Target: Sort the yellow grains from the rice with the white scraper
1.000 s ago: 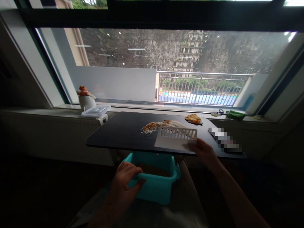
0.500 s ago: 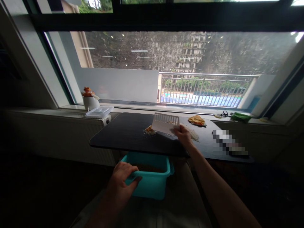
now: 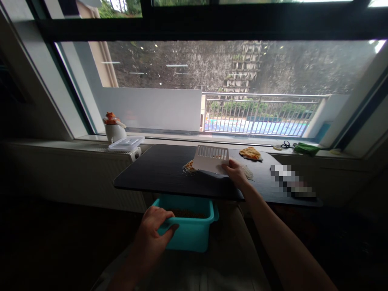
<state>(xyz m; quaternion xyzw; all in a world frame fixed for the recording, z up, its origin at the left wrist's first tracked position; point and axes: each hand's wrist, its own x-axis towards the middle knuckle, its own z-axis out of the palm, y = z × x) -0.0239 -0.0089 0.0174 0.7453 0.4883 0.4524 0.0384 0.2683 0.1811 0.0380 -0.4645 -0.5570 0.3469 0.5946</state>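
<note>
The right hand (image 3: 236, 171) is gripping a white slotted scoop (image 3: 209, 163) by its near right corner, and the scoop is now sitting farther in and to the left than a second ago, when it was hanging by the near edge of the dark table (image 3: 151, 169). It is now covering the middle of the spilled pile, with yellow kernels (image 3: 189, 165) showing at its left and pale grains (image 3: 248, 173) at its right, so the work is centring on the heap (whether the scoop is touching the tabletop, I cannot tell). The left hand (image 3: 156, 228) is still pinching the near left rim of the turquoise bin (image 3: 189, 238), below the table's near edge.
</note>
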